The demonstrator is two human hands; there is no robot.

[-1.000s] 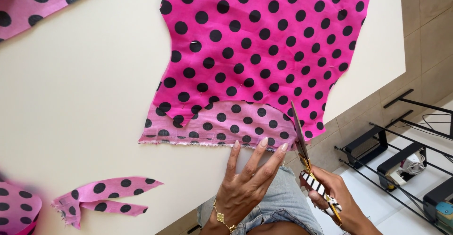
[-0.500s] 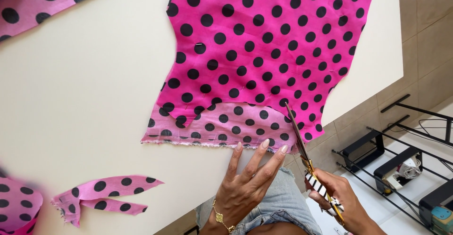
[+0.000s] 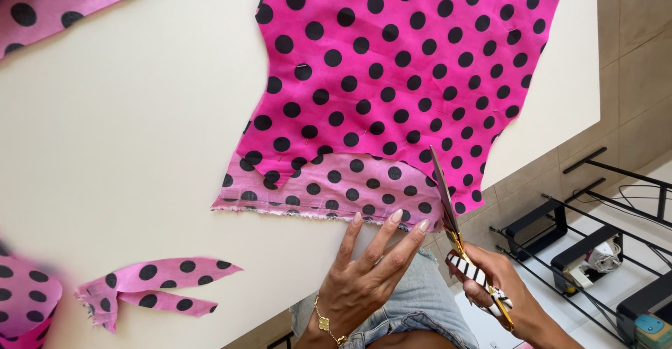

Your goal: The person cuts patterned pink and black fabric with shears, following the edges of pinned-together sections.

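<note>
Pink dotted fabric [image 3: 392, 90] lies flat on a cream table [image 3: 126, 153], near its edge. The left hand [image 3: 364, 279], fingers spread, presses the hem. The right hand [image 3: 500, 296] grips scissors [image 3: 455, 230] cutting upward. Scrap [image 3: 150, 289] lies left; tiled floor [image 3: 637, 62] and black rack [image 3: 595, 251] right.

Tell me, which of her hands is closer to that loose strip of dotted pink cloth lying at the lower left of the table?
Left. The left hand rests on the table to the right of the loose strip, fingertips on the fabric's edge. The right hand, holding scissors, is farther right.
</note>
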